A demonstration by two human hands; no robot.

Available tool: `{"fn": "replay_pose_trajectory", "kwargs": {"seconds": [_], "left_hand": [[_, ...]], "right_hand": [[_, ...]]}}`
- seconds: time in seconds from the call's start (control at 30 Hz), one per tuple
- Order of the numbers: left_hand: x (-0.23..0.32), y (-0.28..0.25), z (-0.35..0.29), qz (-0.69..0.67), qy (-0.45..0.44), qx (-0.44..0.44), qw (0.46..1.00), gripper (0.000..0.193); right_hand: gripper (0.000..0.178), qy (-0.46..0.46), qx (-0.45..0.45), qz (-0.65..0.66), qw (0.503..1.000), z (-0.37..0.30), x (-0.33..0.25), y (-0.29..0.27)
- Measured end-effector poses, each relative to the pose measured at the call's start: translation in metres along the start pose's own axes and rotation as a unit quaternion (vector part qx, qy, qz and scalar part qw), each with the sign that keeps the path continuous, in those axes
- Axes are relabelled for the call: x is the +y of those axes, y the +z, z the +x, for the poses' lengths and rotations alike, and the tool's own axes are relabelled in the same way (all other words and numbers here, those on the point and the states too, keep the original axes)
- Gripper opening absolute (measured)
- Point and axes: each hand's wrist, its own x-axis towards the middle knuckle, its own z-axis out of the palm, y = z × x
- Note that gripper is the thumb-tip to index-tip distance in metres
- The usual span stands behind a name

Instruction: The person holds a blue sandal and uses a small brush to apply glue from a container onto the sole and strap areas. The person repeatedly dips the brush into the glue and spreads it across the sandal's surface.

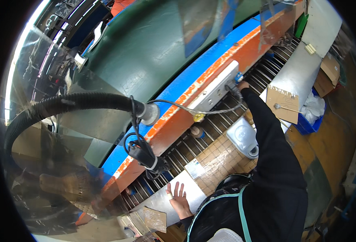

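My left hand [178, 201] lies over the silver metal ledge, palm up with its fingers spread and nothing in it. A pale band wraps one of its fingers. Far to the right, my right arm stretches out along the line. My right hand [243, 85] is at the end of a long white socket strip [214, 95], right beside a small blue fitting [238, 76]. Its fingers are mostly hidden, so whether they grip the fitting does not show. A grey plug with a cable [233, 92] sits in the strip close by.
Metal rollers [190, 147] run below the orange and blue frame [162, 139]. A white plastic jug [242, 137] lies on a taped brown sheet. At left are a black ribbed hose [77, 103] and a bundled black cable [145, 155]. A blue bin [313, 125] stands right.
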Motion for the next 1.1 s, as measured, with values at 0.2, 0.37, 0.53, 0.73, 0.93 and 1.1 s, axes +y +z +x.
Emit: {"fn": "replay_pose_trajectory", "kwargs": {"seconds": [0.2,0.37,0.53,0.73,0.93,1.1], "left_hand": [[0.012,0.037,-0.01,0.067,0.041,-0.093,0.993,0.066],[0.012,0.096,-0.019,0.081,0.038,-0.225,0.97,0.07],[-0.01,0.164,-0.046,0.001,-0.109,-0.419,0.901,0.081],[-0.071,0.176,-0.081,-0.216,-0.299,-0.447,0.815,0.09],[-0.104,0.131,-0.097,-0.162,-0.135,-0.359,0.909,0.093],[-0.037,0.125,-0.132,-0.062,0.363,-0.213,0.905,0.124]], "right_hand": [[0.097,-0.085,0.068,0.021,0.994,-0.052,-0.02,-0.072],[0.08,-0.067,0.053,0.314,0.946,-0.149,0.002,-0.14],[0.066,-0.158,0.015,0.485,0.86,-0.286,0.012,-0.16],[0.062,-0.323,-0.037,0.495,0.806,-0.396,0.035,-0.156],[0.023,-0.201,-0.002,0.388,0.899,-0.397,0.095,-0.104],[0.018,-0.213,0.086,0.186,0.955,-0.408,0.12,-0.052]]}}
